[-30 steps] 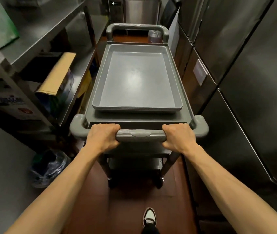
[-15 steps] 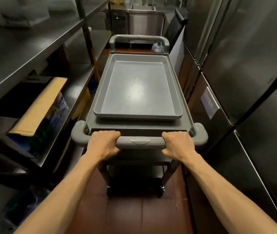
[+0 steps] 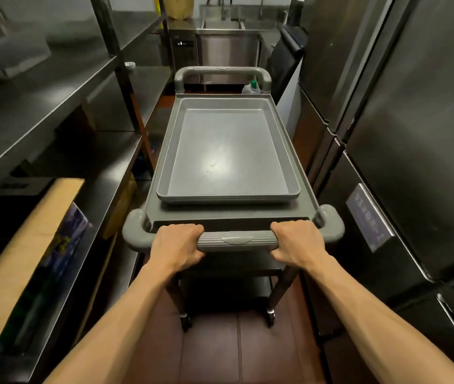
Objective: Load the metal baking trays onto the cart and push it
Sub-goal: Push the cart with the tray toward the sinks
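Observation:
A grey cart [image 3: 307, 202] stands in a narrow aisle straight ahead of me. On its top shelf lies a stack of grey metal baking trays [image 3: 228, 156], long side running away from me. My left hand [image 3: 177, 246] grips the left end of the ribbed near handle [image 3: 236, 240]. My right hand [image 3: 297, 242] grips the right end of the same handle. Both fists are closed around the bar, arms stretched forward. The cart's lower shelves are mostly hidden under the top.
Steel shelving [image 3: 54, 106] runs along the left, holding a cardboard box [image 3: 26, 259]. Tall dark refrigerator doors [image 3: 414, 162] line the right, close to the cart. A steel counter [image 3: 228, 48] closes the aisle ahead, with a green-capped bottle [image 3: 252, 87] beyond the far handle. Red floor tiles [image 3: 236, 356] lie underfoot.
The cart and I have rolled forward along the aisle: the cardboard box slid back to my left, the far counter came closer. Both hands kept their grip on the handle.

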